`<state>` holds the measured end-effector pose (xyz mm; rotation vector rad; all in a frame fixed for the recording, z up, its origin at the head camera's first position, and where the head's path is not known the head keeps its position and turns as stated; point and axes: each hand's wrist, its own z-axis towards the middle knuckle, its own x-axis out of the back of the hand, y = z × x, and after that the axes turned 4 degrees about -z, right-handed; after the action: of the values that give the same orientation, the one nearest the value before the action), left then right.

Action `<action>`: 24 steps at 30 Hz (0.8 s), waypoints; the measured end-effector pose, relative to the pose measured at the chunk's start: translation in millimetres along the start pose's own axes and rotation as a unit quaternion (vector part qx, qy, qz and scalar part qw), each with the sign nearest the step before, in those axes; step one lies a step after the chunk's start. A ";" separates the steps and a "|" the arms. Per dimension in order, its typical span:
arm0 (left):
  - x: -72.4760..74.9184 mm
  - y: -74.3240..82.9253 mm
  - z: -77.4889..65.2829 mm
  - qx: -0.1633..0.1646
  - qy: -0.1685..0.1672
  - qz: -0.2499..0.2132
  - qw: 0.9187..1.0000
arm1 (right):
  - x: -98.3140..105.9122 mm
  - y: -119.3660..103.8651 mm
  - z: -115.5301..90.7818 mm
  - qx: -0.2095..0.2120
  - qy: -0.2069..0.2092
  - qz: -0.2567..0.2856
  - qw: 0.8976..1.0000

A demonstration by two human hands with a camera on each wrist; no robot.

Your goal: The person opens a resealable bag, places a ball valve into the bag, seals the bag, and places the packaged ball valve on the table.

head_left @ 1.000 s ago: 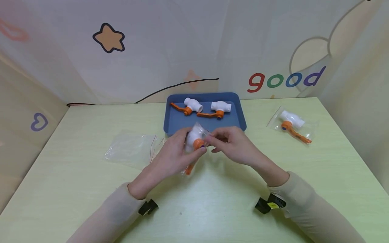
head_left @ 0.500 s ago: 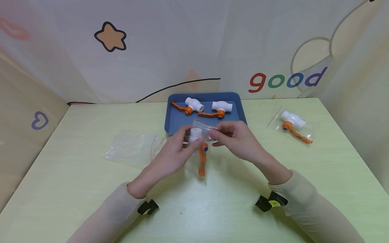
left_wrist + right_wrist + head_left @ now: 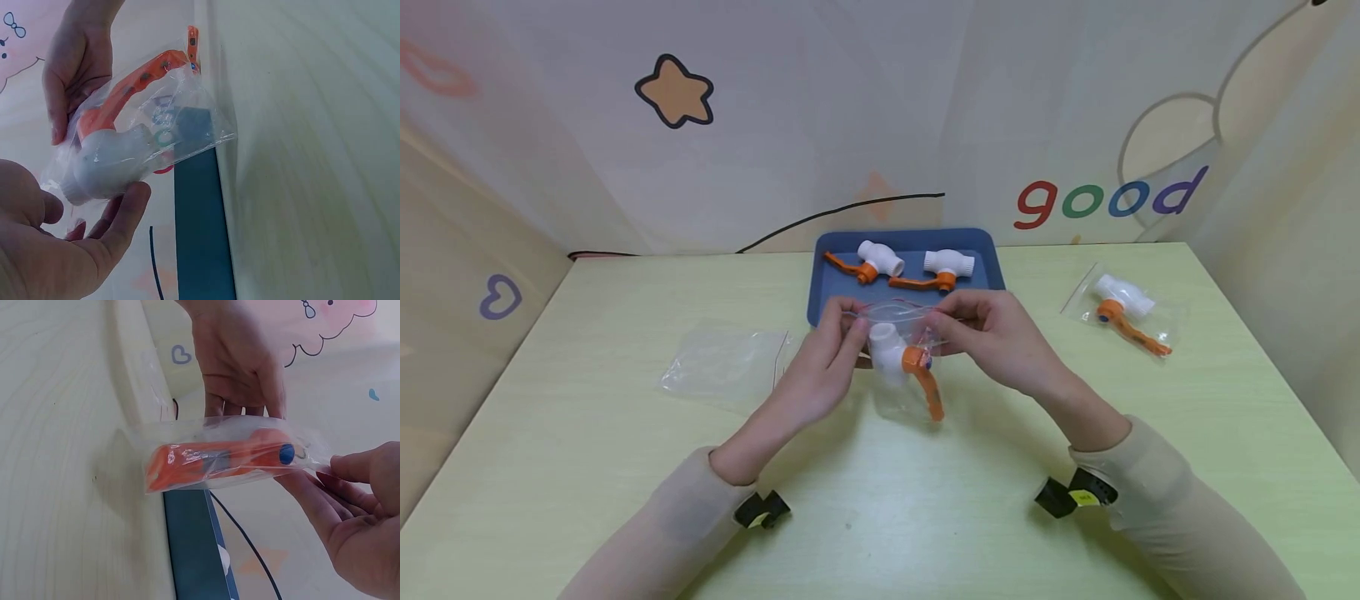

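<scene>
A clear zip bag [image 3: 898,400] hangs between both hands over the table, its top edge stretched sideways. Inside it is a white ball valve [image 3: 889,354] with an orange lever handle [image 3: 134,81]; a blue cap [image 3: 286,454] shows on the handle's hub. My left hand [image 3: 820,362] pinches the bag's upper left corner between thumb and fingers, and some fingers lie behind the bag. At the upper right corner, my right hand [image 3: 996,342] pinches the bag the same way. In the left wrist view, left fingers reach under the white valve body.
Behind the hands stands a blue tray [image 3: 820,292] holding two unbagged ball valves, one on the left [image 3: 880,260] and one on the right [image 3: 949,265]. An empty zip bag [image 3: 722,367] lies flat at left. Far right lies another bagged valve [image 3: 1123,296].
The bagged valve has turned so its handle points down and right. My left hand has shifted from gripping the valve to the bag's top left corner, and the bag's top is now spread.
</scene>
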<state>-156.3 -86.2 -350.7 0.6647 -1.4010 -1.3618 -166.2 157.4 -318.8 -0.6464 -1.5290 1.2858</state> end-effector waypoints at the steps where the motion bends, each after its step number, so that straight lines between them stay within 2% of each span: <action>1: 0.0 0.2 0.1 -0.001 0.001 -0.002 1.000 | 0.3 0.3 -0.1 -0.002 0.001 0.000 1.000; 16: 1.4 1.7 0.6 -0.028 0.019 0.022 0.999 | 6.3 3.9 -2.3 -0.003 0.026 -0.005 1.000; 24: 2.5 3.7 0.1 -0.054 0.045 0.108 0.992 | 7.2 7.2 -2.4 0.010 0.035 -0.029 0.999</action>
<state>-156.3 -87.7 -346.5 0.4827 -1.2794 -1.2128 -168.0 166.6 -323.2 -0.6240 -1.4667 1.2217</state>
